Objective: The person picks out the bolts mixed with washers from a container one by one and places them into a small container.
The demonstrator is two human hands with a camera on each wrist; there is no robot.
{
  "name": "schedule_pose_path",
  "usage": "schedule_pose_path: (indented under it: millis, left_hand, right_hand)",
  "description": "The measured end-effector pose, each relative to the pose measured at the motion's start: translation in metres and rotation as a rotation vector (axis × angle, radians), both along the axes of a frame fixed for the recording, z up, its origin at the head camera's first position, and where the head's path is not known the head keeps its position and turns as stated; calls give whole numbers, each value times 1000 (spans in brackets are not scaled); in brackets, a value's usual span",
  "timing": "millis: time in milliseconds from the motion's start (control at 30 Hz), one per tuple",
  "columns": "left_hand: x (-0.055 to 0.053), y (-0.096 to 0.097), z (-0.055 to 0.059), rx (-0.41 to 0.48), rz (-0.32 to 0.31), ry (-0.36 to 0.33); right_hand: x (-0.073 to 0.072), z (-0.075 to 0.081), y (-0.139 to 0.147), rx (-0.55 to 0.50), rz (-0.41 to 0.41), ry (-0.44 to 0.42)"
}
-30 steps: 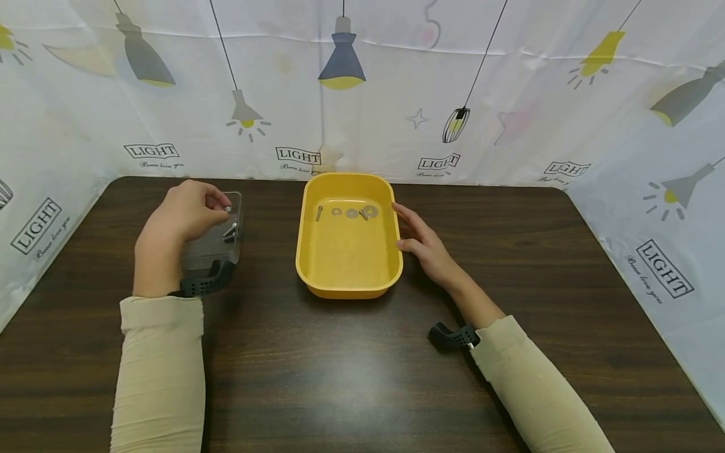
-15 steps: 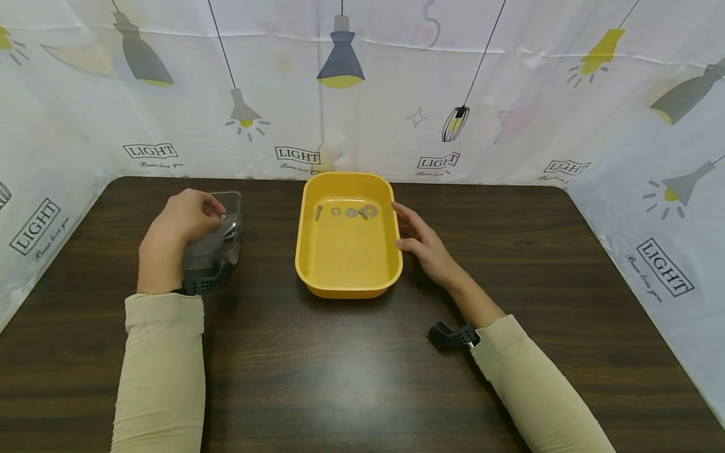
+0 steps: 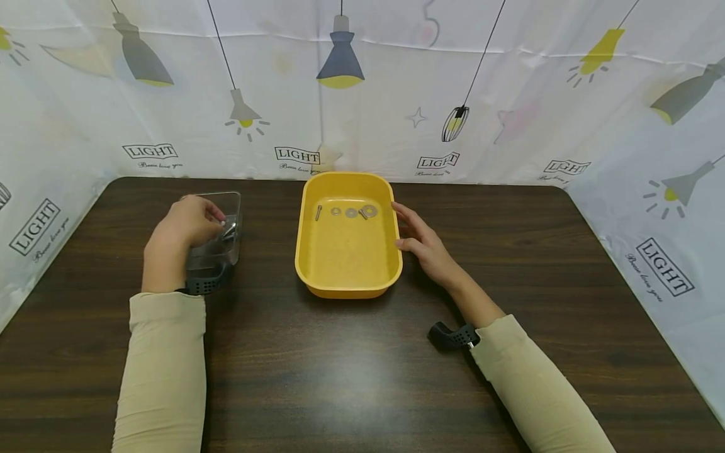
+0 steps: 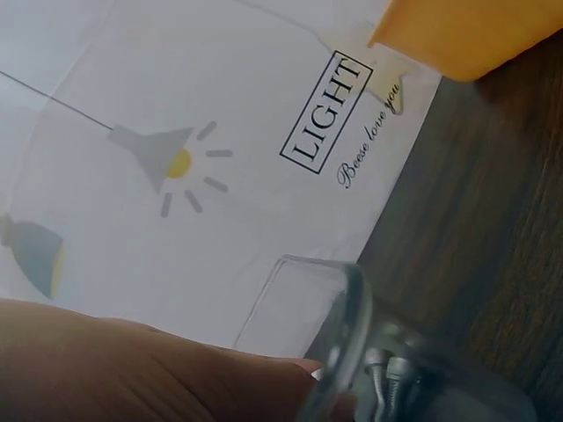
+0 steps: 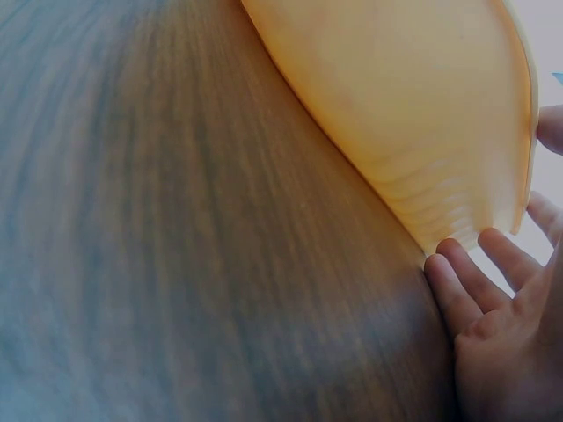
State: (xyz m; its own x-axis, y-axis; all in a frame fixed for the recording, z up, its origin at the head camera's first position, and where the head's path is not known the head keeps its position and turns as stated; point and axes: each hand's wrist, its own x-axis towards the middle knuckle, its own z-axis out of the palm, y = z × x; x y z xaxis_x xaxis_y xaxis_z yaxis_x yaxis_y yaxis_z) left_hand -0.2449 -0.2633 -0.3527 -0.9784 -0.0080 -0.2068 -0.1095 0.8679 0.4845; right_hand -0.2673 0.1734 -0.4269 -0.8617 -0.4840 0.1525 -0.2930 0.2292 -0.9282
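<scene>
My left hand reaches over the clear plastic box at the left, its thumb and fingertips brought together inside the rim. They pinch a small shiny piece, mostly hidden, which looks like metal. Beside the fingertips, bolts lie in the box. My right hand rests against the right side of the yellow tray, with extended fingers touching its outer wall and the thumb at the rim. Inside the tray are a bolt, another bolt and washers.
The dark wooden table carries both containers. A white cloth with printed lamps hangs behind the table and along its sides. A black wrist strap sits near the box's front edge.
My left hand has lowered and shifted slightly right, bringing its fingertips and the small shiny piece down into the clear box. The right hand and yellow tray have stayed still.
</scene>
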Motion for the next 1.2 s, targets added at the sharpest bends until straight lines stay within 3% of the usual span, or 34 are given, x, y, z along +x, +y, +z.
schedule_pose_path:
  millis: [333, 800, 1200]
  left_hand:
    - [-1, -2, -7, 29, 19, -45]
    - [-4, 1, -10, 60, 19, -55]
    - [-5, 4, -10, 29, 14, -60]
  right_hand:
    - [1, 2, -1, 7, 4, 5]
    - [1, 1, -1, 2, -1, -8]
    - [1, 1, 0, -5, -1, -6]
